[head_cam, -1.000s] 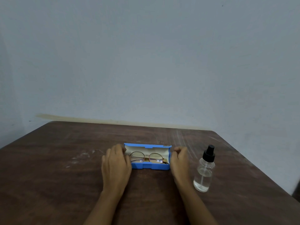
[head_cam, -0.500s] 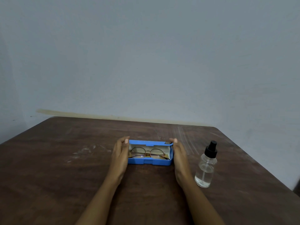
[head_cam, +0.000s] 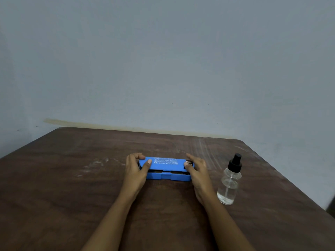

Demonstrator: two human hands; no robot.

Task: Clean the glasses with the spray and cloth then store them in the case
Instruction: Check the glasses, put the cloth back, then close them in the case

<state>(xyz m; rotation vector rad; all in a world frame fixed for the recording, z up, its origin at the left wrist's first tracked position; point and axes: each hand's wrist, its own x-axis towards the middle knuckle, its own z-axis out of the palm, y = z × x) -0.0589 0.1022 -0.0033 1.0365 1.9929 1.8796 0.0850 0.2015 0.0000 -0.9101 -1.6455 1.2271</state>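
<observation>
Case (head_cam: 165, 168) long axis left-right, lid nearly down; left hand (head_cam: 136, 169) and right hand (head_cam: 196, 169) grasping its ends; spray bottle (head_cam: 229, 182) right of case.

A plain pale blue-grey wall (head_cam: 163, 60) fills the upper half of the frame; a yellowish stain (head_cam: 76, 123) runs along its foot at left of centre; below, a dark brown wooden bench (head_cam: 63, 187) with whitish scuffs (head_cam: 94, 164); light is dim and even.
</observation>
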